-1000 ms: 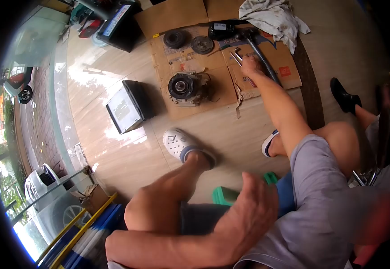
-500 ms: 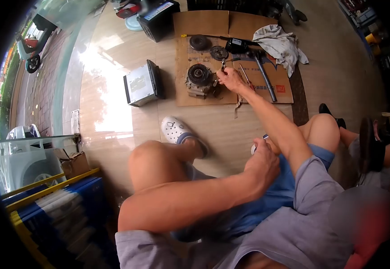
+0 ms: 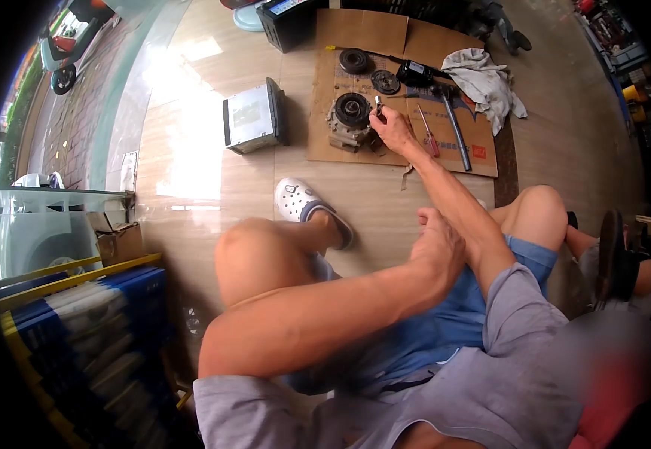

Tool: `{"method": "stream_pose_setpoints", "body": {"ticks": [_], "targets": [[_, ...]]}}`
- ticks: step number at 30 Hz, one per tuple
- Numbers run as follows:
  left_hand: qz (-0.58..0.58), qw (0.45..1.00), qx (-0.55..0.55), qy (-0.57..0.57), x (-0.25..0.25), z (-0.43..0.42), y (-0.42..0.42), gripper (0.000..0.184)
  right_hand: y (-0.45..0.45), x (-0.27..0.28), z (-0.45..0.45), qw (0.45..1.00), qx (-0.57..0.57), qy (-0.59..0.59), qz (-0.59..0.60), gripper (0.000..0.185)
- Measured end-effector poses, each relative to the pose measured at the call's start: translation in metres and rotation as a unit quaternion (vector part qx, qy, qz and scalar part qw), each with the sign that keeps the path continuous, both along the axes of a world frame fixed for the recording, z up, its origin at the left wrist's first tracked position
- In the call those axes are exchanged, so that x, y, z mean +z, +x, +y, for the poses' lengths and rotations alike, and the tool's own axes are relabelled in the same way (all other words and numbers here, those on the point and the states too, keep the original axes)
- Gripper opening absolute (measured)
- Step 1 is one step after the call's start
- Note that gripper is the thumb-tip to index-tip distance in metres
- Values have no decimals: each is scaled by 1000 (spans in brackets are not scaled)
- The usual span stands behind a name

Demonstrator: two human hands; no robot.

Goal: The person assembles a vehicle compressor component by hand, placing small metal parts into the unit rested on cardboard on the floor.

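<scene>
Cardboard (image 3: 363, 30) lies under the pulley (image 3: 353, 110); beside it, the right hand (image 3: 394, 131) pinches a tool (image 3: 377, 102) a slack grip could drop. Left hand's (image 3: 439, 248) grip: can't tell.

Grey-lavender T-shirt (image 3: 483, 389), round-necked and short-sleeved, is being worn above blue shorts (image 3: 415, 344). White perforated clog (image 3: 290, 203) is also being worn, decorated with small dark-edged charms (image 3: 290, 189), crossed by navy strap (image 3: 313, 206).

Daylight glare on floor (image 3: 191, 142); dark, fisheye-curved edges.
</scene>
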State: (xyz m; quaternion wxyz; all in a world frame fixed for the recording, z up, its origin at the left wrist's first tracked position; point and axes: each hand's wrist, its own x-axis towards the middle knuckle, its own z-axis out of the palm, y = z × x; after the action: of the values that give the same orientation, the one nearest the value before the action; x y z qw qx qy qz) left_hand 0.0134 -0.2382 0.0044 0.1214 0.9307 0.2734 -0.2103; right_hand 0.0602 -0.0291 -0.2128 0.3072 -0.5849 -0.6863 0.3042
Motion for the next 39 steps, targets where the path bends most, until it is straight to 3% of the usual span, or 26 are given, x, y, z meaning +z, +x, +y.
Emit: {"method": "stream_pose_setpoints", "body": {"ticks": [4, 8, 11, 17, 23, 26, 29, 32, 36, 39], "targets": [[-11, 998, 36, 51, 7, -13, 14, 36, -7, 8, -7, 1000, 16, 11, -11, 25], [-48, 998, -16, -31, 29, 1, 14, 36, -14, 27, -7, 993, 38, -46, -104, 25], [-58, 998, -3, -32, 13, 3, 19, 34, -13, 14, -10, 999, 8, -39, 0, 24], [-55, 997, 21, -55, -21, 10, 20, 34, -15, 13, 1, 997, 3, -34, 67, 29], [1, 997, 37, -70, -12, 23, 7, 38, -12, 27, 4, 996, 89, 30, 1, 34], [15, 997, 45, -63, -13, 25, 7, 39, -13, 9, 10, 996, 65, 55, 25, 35], [43, 997, 42, -45, -16, 22, 11, 39, -16, 38, 6, 988, 38, -137, 68, 39], [53, 997, 23, -47, -18, 20, 14, 40, -17, 37, 10, 978, 7, -162, 133, 42], [38, 996, 16, -79, -24, 25, 16, 41, -19, 40, 10, 987, 61, -139, 60, 41], [44, 997, 11, -67, -26, 26, 18, 42, -22, 42, 6, 988, 59, -129, 67, 41]]}}
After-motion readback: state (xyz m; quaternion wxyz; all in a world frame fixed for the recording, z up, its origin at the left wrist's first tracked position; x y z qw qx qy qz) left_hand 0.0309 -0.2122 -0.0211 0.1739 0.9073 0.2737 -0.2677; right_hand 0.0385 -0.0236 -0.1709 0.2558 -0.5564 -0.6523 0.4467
